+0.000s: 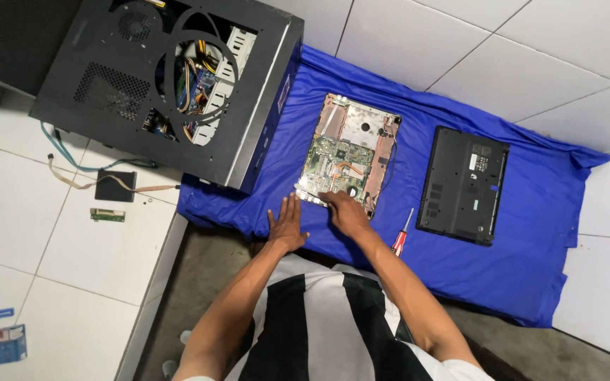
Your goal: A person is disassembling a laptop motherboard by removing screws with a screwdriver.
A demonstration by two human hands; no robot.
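Both hands (317, 215) rest at opened laptop chassis's (347, 152) near edge.

The scene is lit evenly and brightly by soft, diffuse light, and no single source can be made out. Only faint, short shadows are cast, chiefly under the black computer case (171, 92) and along the folds of the blue cloth (503, 268). A mild sheen is seen on the white tiles (531, 49). Straight tile lines are bent towards the edges by wide-angle distortion. Focus is held across the frame, and little motion blur is noticed.
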